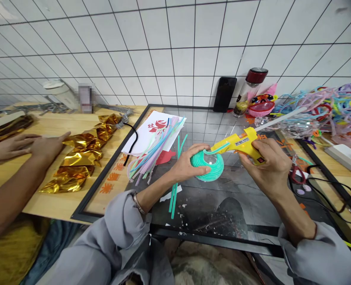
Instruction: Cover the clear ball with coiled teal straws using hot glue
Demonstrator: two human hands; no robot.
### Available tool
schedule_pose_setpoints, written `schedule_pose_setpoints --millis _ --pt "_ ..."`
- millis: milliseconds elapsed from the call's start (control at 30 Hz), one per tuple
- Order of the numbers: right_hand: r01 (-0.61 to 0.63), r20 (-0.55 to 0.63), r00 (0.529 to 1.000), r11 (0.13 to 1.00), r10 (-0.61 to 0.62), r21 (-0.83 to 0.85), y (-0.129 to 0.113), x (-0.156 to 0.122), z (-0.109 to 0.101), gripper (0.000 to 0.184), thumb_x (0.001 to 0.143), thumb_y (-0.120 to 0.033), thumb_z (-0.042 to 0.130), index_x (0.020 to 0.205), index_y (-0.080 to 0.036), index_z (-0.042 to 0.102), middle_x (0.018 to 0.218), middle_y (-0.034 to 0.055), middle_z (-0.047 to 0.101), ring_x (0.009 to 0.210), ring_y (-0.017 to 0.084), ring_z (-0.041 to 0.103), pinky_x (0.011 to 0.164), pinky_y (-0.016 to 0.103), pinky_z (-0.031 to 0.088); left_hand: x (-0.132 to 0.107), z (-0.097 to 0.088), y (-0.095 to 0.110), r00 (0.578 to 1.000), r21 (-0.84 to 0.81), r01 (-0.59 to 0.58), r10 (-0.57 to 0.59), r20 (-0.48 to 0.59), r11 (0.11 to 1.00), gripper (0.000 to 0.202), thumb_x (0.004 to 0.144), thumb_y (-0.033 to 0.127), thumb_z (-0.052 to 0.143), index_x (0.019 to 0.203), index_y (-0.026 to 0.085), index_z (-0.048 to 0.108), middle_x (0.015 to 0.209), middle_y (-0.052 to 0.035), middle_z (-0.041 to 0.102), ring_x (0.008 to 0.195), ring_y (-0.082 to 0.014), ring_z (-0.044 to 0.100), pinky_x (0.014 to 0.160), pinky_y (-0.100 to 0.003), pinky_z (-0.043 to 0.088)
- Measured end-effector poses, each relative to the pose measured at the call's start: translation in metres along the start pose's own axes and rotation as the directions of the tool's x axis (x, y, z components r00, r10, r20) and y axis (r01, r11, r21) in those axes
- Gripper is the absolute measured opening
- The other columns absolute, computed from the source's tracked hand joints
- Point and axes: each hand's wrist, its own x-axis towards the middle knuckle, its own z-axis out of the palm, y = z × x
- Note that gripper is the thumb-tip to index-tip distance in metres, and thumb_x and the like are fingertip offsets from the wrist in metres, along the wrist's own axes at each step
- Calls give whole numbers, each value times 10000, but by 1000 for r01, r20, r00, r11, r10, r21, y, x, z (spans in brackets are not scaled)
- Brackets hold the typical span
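In the middle of the head view, my left hand (190, 164) is closed around a small round bowl-like piece (212, 172) wound with teal pipe cleaner. Its opening faces up and shows something clear inside. A loose end of teal pipe cleaner (221, 148) sticks out from its top toward the right. Wrapped around the handle of a yellow hot glue gun (237, 144) are the fingers of my right hand (269, 164). The gun's nozzle points left, close to the rim of the teal piece. A white glue stick (278, 120) juts from its back.
Teal pipe cleaners (174, 194) and a pastel bundle (157, 146) on white paper (134, 142) lie left of my hands. Gold foil (86, 152) and another person's hands (41, 144) are further left. A phone (224, 94), glass bottle (247, 93), scissors (297, 172) and power strip (348, 160) are right.
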Motion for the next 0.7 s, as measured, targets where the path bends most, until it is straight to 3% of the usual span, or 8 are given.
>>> schedule_pose_setpoints --millis 467,700 --pt "-43 21 999 999 44 -16 -1 0 -1 119 861 -262 699 954 -240 628 855 53 675 762 226 656 659 363 544 1 0 -2 1000 -11 -19 19 -4 1000 607 673 373 834 1234 221 657 1364 -110 617 1330 -317 539 1173 -486 373" --pt "1 -6 1000 1000 -2 -21 -1 -1 2 142 850 -208 703 963 -226 618 844 50 666 747 211 645 638 341 529 1 1 -3 1000 -11 -12 12 -7 1000 621 674 378 829 1243 203 650 1386 -126 594 1343 -318 526 1186 -493 358"
